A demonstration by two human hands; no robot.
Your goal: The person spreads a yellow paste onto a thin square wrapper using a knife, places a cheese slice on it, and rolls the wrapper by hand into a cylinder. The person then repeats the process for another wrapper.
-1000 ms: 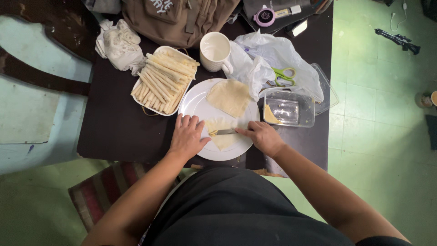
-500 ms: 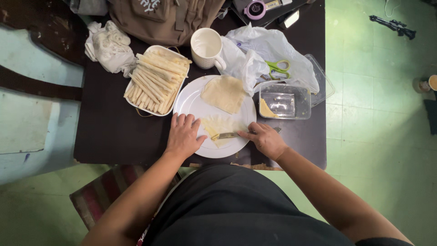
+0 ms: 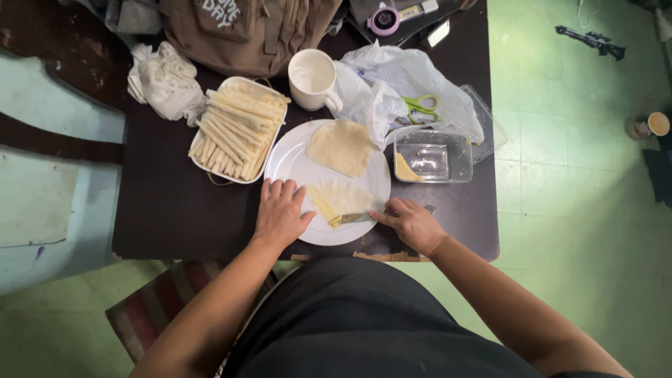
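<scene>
Wrapper point(image 3: 341, 198) lies flat on the near side of a white plate point(image 3: 290, 162), on the dark table point(image 3: 168, 196). Left of the plate, a tray point(image 3: 234, 127) holds thin rolls. Left hand point(image 3: 280, 213) rests spread and flat on the plate's edge, thumb touching the wrapper. Right hand point(image 3: 413, 224) is clamped on a knife point(image 3: 355, 218), its blade across the wrapper. Farther right stands a clear tub point(image 3: 430, 155).

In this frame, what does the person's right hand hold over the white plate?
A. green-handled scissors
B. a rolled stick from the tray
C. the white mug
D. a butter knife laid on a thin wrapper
D: the right hand grips a butter knife whose blade lies on the wrapper at the near side of the white plate; the scissors and mug sit untouched farther back.
</scene>
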